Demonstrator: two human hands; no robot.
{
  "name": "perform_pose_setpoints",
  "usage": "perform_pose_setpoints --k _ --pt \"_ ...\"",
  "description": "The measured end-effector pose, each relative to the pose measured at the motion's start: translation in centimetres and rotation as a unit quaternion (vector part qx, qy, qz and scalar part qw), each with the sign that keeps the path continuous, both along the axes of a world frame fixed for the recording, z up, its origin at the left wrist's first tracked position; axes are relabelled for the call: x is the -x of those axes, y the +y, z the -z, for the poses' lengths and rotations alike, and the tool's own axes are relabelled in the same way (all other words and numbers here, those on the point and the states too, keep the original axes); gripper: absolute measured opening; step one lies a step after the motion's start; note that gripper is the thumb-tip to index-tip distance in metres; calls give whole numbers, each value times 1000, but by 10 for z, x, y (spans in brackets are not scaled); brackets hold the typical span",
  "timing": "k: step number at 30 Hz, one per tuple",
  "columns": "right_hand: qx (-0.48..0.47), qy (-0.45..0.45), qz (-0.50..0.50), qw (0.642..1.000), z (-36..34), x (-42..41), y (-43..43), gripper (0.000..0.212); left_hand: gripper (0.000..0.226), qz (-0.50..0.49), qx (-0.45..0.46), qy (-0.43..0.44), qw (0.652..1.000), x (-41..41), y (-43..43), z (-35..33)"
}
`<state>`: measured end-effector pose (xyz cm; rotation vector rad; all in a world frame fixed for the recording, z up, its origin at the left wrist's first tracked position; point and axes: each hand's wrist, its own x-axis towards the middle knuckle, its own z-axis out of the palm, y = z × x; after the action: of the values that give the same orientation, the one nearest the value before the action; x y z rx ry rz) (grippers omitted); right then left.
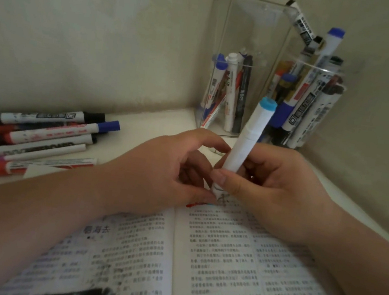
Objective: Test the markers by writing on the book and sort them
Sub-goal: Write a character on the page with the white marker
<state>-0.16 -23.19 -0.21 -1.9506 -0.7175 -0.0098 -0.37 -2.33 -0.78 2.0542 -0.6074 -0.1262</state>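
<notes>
Two bare forearms enter from the lower corners and meet over the top edge of an open book (pixel 223 262), which lies on a white table (pixel 147 123).

Right hand (pixel 279 188): fingers curled round the lower barrel of a white marker (pixel 249 139), thumb pressed across its front. The marker stands nearly upright, light-blue end uppermost and leaning slightly right, its lower end at the page beside dark scribbles and a red stroke.

Left hand (pixel 161 167): palm turned toward the marker, fingers arched. The index fingertip meets the barrel and the thumb tip lies by its lower end. Whether they pinch it cannot be told.

A loose pile of markers (pixel 41 134) lies on the table at far left. In the back corner, a clear box (pixel 253 31) and a clear round holder (pixel 322 68) stand side by side, each holding upright markers.
</notes>
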Motion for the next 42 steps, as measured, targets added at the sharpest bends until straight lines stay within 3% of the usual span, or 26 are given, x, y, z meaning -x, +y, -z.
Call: perform_pose_setpoints --k 4,9,15,18,21,24,26,28,30,32,34,36,42 --pt "32 -11 10 999 0 2 1 11 66 22 29 1 999 0 4 3" --pt "74 -14 33 997 2 2 7 17 50 63 152 15 986 0 12 11" --pt "205 -55 19 977 2 10 14 40 48 6 253 -101 962 3 5 -3" --pt "252 -65 21 965 -2 7 14 40 29 -20 282 -142 948 5 0 -9" --pt "293 -87 35 952 -12 6 4 33 28 -35 300 -136 943 9 -1 -12" --pt "213 -53 29 975 -20 3 -17 27 18 -92 284 -129 946 8 -1 -15" --pt "43 17 25 999 -23 -4 -30 26 16 -123 273 -116 947 6 0 -13" --pt "-175 91 -15 980 -23 -12 -36 28 17 -118 214 -95 965 5 0 -8" --pt "-293 129 -70 945 -21 -15 -35 26 17 -86 84 -75 990 8 -1 -2" --pt "-263 123 -90 953 -19 -9 -27 23 15 -44 -21 -84 995 12 -7 1" --pt "-172 84 -94 977 -17 1 -16 17 19 -12 -56 -96 994 16 -12 -1" --pt "-126 51 -86 987 -13 6 -8 16 24 4 -48 -96 994 18 -14 -5" --pt "-128 32 -23 991 -12 5 -3 22 22 17 -44 -82 996 18 -13 -11"
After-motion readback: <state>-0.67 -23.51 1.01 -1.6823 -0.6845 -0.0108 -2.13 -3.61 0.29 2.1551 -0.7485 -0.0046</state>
